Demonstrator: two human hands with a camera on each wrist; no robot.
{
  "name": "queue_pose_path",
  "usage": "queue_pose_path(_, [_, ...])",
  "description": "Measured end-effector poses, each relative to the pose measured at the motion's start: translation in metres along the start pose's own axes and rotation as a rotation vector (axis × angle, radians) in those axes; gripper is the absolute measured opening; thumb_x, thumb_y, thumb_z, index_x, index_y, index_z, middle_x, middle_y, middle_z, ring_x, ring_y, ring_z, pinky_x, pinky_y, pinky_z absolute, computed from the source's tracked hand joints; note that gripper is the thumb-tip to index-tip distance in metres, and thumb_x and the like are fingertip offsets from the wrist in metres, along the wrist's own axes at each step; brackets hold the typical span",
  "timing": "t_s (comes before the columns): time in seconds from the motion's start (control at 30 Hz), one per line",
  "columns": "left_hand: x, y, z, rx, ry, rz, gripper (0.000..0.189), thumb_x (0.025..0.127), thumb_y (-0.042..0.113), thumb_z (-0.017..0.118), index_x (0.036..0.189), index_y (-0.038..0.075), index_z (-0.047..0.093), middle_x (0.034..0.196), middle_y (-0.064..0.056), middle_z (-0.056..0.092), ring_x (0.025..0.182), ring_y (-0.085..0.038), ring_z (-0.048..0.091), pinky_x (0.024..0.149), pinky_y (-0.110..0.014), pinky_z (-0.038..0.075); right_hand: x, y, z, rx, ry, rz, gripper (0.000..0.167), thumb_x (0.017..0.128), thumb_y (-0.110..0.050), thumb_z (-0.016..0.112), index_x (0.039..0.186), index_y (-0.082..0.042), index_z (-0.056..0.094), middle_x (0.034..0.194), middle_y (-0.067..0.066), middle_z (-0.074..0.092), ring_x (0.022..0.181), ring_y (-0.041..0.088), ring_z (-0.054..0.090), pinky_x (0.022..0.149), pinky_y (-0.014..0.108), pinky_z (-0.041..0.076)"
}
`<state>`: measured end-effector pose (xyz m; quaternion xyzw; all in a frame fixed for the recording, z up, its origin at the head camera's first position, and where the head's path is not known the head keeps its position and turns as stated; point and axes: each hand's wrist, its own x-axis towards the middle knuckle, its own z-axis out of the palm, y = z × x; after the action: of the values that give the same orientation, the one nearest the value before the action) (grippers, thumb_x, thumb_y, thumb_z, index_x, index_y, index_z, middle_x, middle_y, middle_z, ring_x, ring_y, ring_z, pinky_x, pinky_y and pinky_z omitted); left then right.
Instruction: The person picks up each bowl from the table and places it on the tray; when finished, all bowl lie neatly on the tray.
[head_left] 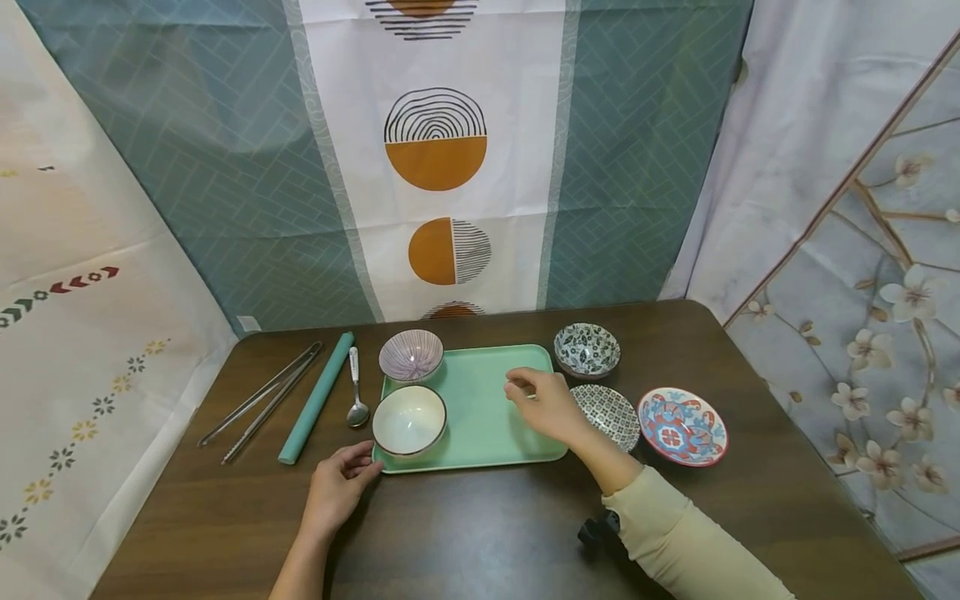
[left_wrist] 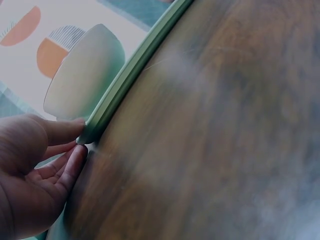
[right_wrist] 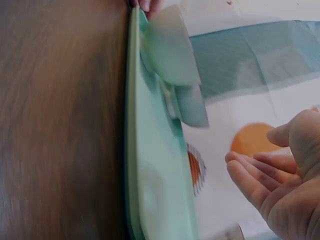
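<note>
A mint-green tray (head_left: 480, 417) lies on the table with a cream bowl (head_left: 409, 421) at its front left. Behind that, a purple-striped bowl (head_left: 411, 356) stands at the tray's back left corner. My left hand (head_left: 339, 487) pinches the tray's front left corner; the left wrist view shows the thumb (left_wrist: 67, 131) at the rim and the fingertips under it. Above the tray's right part hovers my right hand (head_left: 546, 406), holding nothing, its fingers (right_wrist: 255, 175) loosely bent. It is apart from the tray and both bowls.
Right of the tray stand a dark floral bowl (head_left: 587, 350), a patterned bowl (head_left: 609, 415) partly behind the right arm, and a red-and-blue bowl (head_left: 682, 427). Tongs (head_left: 262, 400), a green rod (head_left: 317, 398) and a spoon (head_left: 357, 392) lie to the left. A black object (head_left: 596, 533) sits beneath the right sleeve.
</note>
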<state>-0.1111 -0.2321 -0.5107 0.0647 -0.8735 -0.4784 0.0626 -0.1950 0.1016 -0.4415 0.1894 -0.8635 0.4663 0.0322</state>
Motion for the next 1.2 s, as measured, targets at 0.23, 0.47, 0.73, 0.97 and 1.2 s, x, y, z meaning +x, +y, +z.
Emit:
queue_pose_path(0.23, [0.000, 0.003, 0.001, 0.011, 0.037, -0.004, 0.030, 0.089, 0.004, 0.077, 0.117, -0.005, 0.072, 0.101, -0.012, 0.071, 0.089, -0.017, 0.067, 0.074, -0.017, 0.053, -0.006, 0.013, -0.035, 0.040, 0.088, -0.066, 0.029, 0.102, -0.013, 0.062, 0.125, 0.003, 0.067, 0.101, 0.014, 0.075, 0.091, 0.030, 0.073, 0.079, 0.040, 0.060])
queue_pose_path(0.47, [0.002, 0.006, 0.001, 0.020, 0.057, -0.027, 0.028, 0.090, 0.004, 0.076, 0.116, -0.004, 0.073, 0.098, -0.012, 0.072, 0.087, -0.017, 0.067, 0.072, -0.015, 0.052, -0.012, 0.027, -0.066, -0.018, 0.166, -0.034, 0.029, 0.102, -0.016, 0.062, 0.125, 0.001, 0.067, 0.103, 0.014, 0.075, 0.093, 0.027, 0.073, 0.083, 0.043, 0.059])
queue_pose_path(0.73, [0.002, 0.009, 0.004, 0.016, 0.086, -0.057, 0.028, 0.088, 0.004, 0.077, 0.114, -0.005, 0.074, 0.094, -0.013, 0.073, 0.081, -0.013, 0.066, 0.066, -0.015, 0.052, -0.024, 0.051, -0.100, -0.086, 0.286, -0.015, 0.029, 0.102, -0.016, 0.063, 0.123, 0.004, 0.067, 0.102, 0.017, 0.074, 0.091, 0.032, 0.073, 0.081, 0.044, 0.059])
queue_pose_path(0.97, [0.001, 0.010, 0.005, 0.002, 0.082, -0.085, 0.029, 0.088, 0.004, 0.076, 0.115, -0.006, 0.073, 0.095, -0.013, 0.072, 0.083, -0.016, 0.066, 0.065, -0.015, 0.052, -0.038, 0.073, -0.125, -0.151, 0.378, 0.013, 0.029, 0.101, -0.015, 0.063, 0.121, 0.005, 0.067, 0.101, 0.017, 0.075, 0.091, 0.034, 0.073, 0.077, 0.007, 0.049])
queue_pose_path(1.2, [0.000, 0.007, 0.007, 0.005, 0.083, -0.088, 0.029, 0.087, 0.003, 0.076, 0.114, -0.007, 0.072, 0.096, -0.014, 0.073, 0.083, -0.017, 0.066, 0.065, -0.016, 0.052, -0.054, 0.092, -0.144, -0.224, 0.425, 0.012, 0.028, 0.100, -0.012, 0.065, 0.119, 0.009, 0.067, 0.103, 0.024, 0.073, 0.091, 0.042, 0.072, 0.074, -0.002, 0.041])
